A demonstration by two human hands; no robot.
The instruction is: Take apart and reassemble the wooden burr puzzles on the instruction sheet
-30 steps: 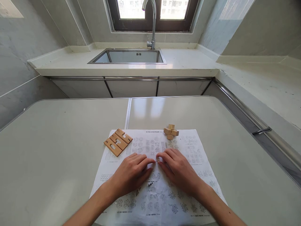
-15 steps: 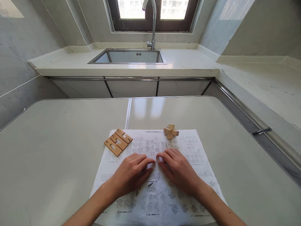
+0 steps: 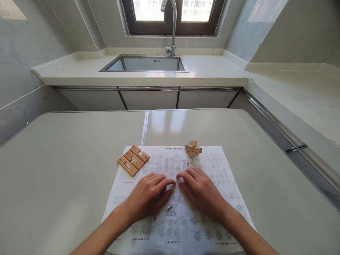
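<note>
A printed sheet of paper (image 3: pixel 183 230) with small drawings and captions lies on the table. My left hand (image 3: pixel 154 191) rests on its middle, fingers loosely bent, the thumb a little apart from the index finger, holding nothing visible. Facing it, with a small gap between the fingertips, my right hand (image 3: pixel 195 187) rests in the same way, also without any visible object. Beyond my left hand, flat wooden pieces (image 3: pixel 133 160) with cut-outs and numbers lie side by side across the sheet's upper left edge. An interlocked wooden block puzzle (image 3: pixel 193 149) sits at the sheet's upper right.
The pale table (image 3: pixel 66 159) has a white seam running toward its far edge. Behind it is a counter (image 3: pixel 212 67) with a sink (image 3: pixel 151 64) and a metal faucet (image 3: pixel 174 28) below a window. Another counter runs along the right.
</note>
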